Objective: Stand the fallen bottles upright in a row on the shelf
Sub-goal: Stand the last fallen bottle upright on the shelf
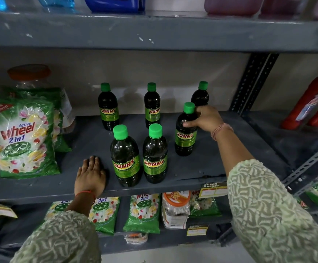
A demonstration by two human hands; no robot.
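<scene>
Several dark "Sunny" bottles with green caps stand upright on the grey shelf (220,162). Two stand near the front edge: one (125,158) on the left, another (155,156) beside it. My right hand (203,118) grips the neck and shoulder of a third upright bottle (185,137) further right. Behind stand three more: back left (108,108), back middle (152,106), and back right (200,94), partly hidden by my hand. My left hand (90,175) lies flat, palm down, on the shelf just left of the front bottles, holding nothing.
Green Wheel detergent bags (24,137) and a plastic jar with an orange lid (30,76) fill the shelf's left end. Red bottles (309,105) lean at the far right beyond a metal upright (253,82). More bags and a jar sit on the lower shelf (141,213).
</scene>
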